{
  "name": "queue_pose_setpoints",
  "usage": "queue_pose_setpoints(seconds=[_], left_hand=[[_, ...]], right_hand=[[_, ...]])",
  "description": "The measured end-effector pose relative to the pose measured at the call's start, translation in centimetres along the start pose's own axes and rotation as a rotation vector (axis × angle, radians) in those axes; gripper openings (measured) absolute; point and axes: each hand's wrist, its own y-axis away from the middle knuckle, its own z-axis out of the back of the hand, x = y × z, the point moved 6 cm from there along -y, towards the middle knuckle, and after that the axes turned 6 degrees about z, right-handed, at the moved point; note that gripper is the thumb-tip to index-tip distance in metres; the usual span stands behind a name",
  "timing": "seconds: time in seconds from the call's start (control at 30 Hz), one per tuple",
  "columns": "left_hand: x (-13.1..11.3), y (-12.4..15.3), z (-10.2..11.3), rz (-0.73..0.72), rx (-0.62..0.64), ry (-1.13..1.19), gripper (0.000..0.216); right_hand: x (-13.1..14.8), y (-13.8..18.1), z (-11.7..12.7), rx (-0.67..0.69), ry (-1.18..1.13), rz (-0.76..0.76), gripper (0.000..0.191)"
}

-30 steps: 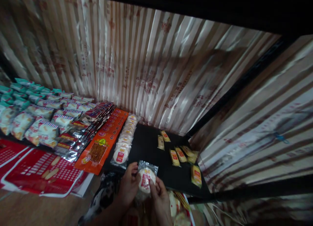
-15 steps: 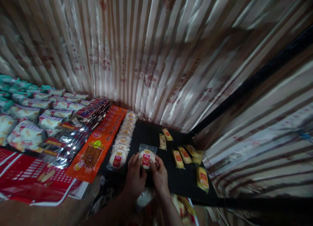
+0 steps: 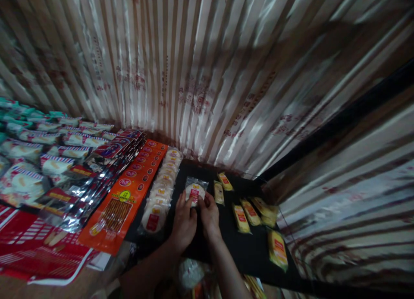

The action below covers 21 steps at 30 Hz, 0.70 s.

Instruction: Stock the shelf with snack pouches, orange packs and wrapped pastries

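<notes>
A round white packaged cake [image 3: 195, 191] in clear wrap with a red label lies between my two hands over the black tabletop [image 3: 223, 234]. My left hand [image 3: 185, 217] grips its left edge, fingers along the side. On the right edge, my right hand [image 3: 209, 213] pinches it with the thumb on top. Just left of my hands runs an overlapping row of the same round packaged cakes [image 3: 154, 215]. Right of them lie several small yellow packets [image 3: 240, 218] with orange labels.
Left of the cakes lie orange snack packs [image 3: 118, 212], dark silvery packs [image 3: 93, 182] and several white bread packs [image 3: 24, 182]. A red basket [image 3: 42, 247] hangs at the lower left. Corrugated sheeting [image 3: 194, 74] rises behind, crossed at right by a dark bar [image 3: 310, 139].
Both hands have moved a little forward across the black top with the packaged cake, towards the back. The view has shifted slightly.
</notes>
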Motion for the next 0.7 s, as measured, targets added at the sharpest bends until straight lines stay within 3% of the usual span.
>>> queue_pose_setpoints(seconds=[0.37, 0.7], left_hand=[[-0.1, -1.3, -1.0, 0.074, 0.029, 0.033, 0.042], [-0.8, -7.8, -3.2, 0.029, -0.077, 0.022, 0.037]], right_hand=[[-0.8, -2.0, -0.4, -0.003, 0.274, 0.126, 0.042], [0.1, -7.1, -2.5, -0.019, 0.361, 0.242, 0.041]])
